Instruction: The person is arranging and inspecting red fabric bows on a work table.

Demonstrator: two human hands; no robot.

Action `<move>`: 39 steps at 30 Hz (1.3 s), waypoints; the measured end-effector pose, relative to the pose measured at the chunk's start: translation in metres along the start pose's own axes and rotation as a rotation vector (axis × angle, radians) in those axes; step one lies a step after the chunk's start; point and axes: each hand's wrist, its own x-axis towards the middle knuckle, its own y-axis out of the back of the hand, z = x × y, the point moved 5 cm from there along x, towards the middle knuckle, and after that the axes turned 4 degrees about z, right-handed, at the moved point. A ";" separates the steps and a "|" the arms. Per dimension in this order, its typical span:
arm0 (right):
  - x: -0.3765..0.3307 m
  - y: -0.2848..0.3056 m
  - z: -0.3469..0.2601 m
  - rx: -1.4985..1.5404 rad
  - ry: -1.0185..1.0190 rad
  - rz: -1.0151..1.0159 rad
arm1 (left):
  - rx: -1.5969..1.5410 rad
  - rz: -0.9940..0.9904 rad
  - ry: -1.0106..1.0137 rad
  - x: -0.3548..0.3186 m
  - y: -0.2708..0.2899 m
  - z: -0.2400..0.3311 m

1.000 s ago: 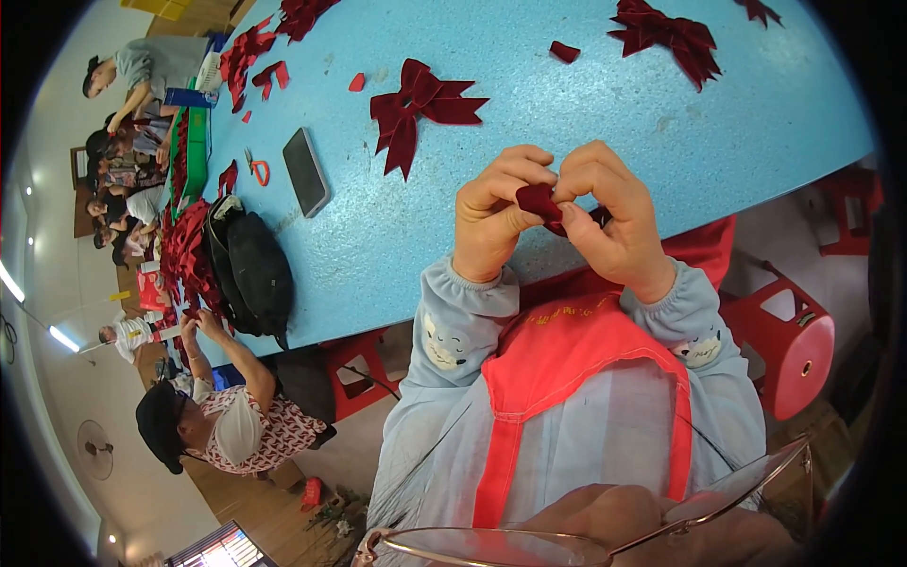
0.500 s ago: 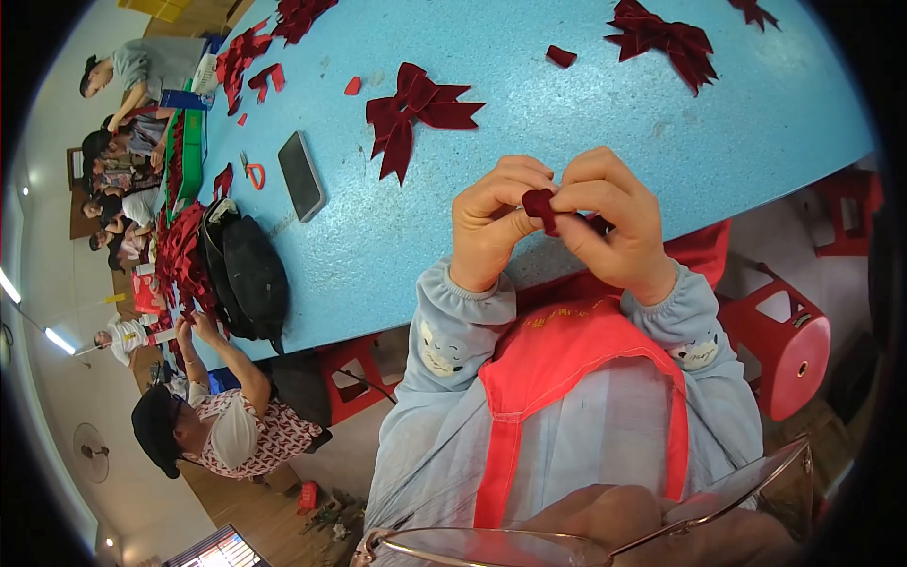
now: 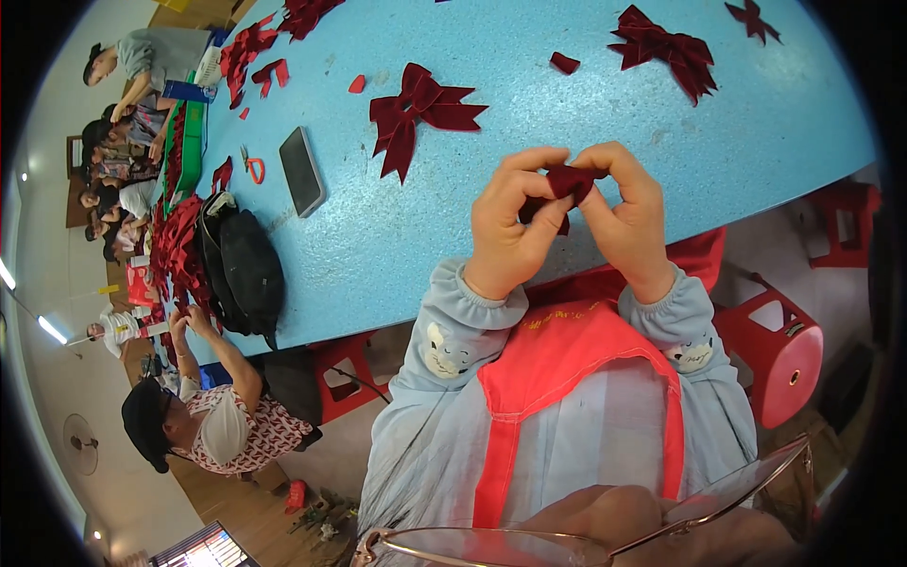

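Observation:
Both hands pinch a dark red velvet ribbon piece (image 3: 567,181) just above the near edge of the blue table (image 3: 416,255). My left hand (image 3: 518,215) has thumb and fingers closed on its left side. Opposite it, my right hand (image 3: 627,210) grips the other side between thumb and forefinger. Part of the ribbon is hidden behind the fingers. Beyond my left hand lies a finished-looking dark red velvet bow (image 3: 416,111). Farther off to the right rest a stack of similar bows (image 3: 664,52) and a small ribbon scrap (image 3: 564,63).
A phone (image 3: 301,172), orange-handled snips (image 3: 253,167) and a black bag (image 3: 241,269) lie left on the table. Red ribbon is heaped beside a green crate (image 3: 189,146). A co-worker (image 3: 213,406) in a black cap handles ribbon at left. Red stools (image 3: 779,354) stand at right.
The ribbon has been turned and spread between my fingers, showing a wider fold. My left hand has moved slightly right, and both hands have changed their pinch.

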 end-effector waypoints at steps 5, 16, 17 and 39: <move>-0.012 -0.004 0.004 0.036 -0.048 0.056 | 0.039 0.041 -0.024 -0.008 0.001 -0.009; -0.022 -0.001 0.019 0.099 -0.044 0.115 | 0.174 0.081 -0.344 -0.014 -0.008 -0.001; -0.020 -0.001 0.022 0.244 -0.080 0.090 | 0.198 0.087 -0.307 -0.014 -0.008 0.003; -0.027 0.007 0.018 0.193 0.248 0.152 | 0.511 -0.113 -0.679 -0.034 0.000 0.029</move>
